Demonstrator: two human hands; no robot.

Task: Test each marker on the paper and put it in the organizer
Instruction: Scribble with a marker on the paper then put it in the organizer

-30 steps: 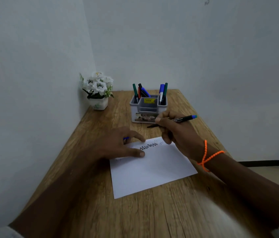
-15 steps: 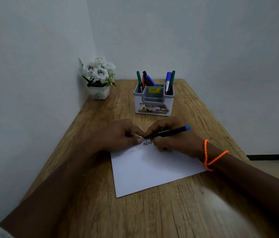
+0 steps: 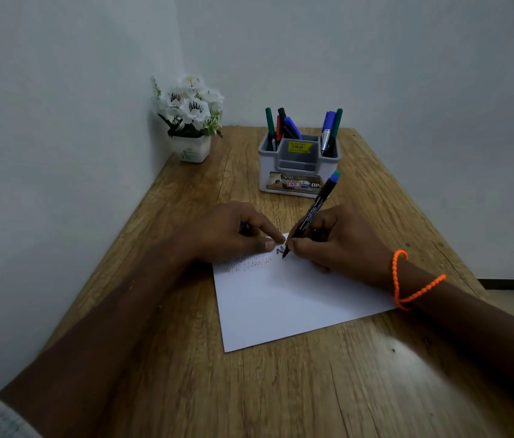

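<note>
Paper first: the white sheet of paper (image 3: 284, 305) lies skewed on the wood-grain tabletop (image 3: 281, 390), its near corner free and unweighted, so a hard stroke could swing or crease it. At its far edge the left hand (image 3: 233, 235) presses down with thumb and forefinger extended onto the sheet; something small and purple shows under the curled fingers, likely the cap, though I cannot tell for certain. If that pressure eases, the sheet could slide with the pen. The right hand (image 3: 341, 245), an orange cord bracelet (image 3: 407, 282) on its wrist, pinches the black marker with the blue-green end (image 3: 312, 213) in a writing grip, tip touching the paper beside a dark zigzag, very close to the left fingertips, so ink on skin seems possible. Farther off, the grey plastic desk organizer (image 3: 299, 172) already holds several markers upright; its rear slots look crowded, and a careless insertion could jostle them. The white potted flowers (image 3: 191, 121) stand well clear in the corner.
</note>
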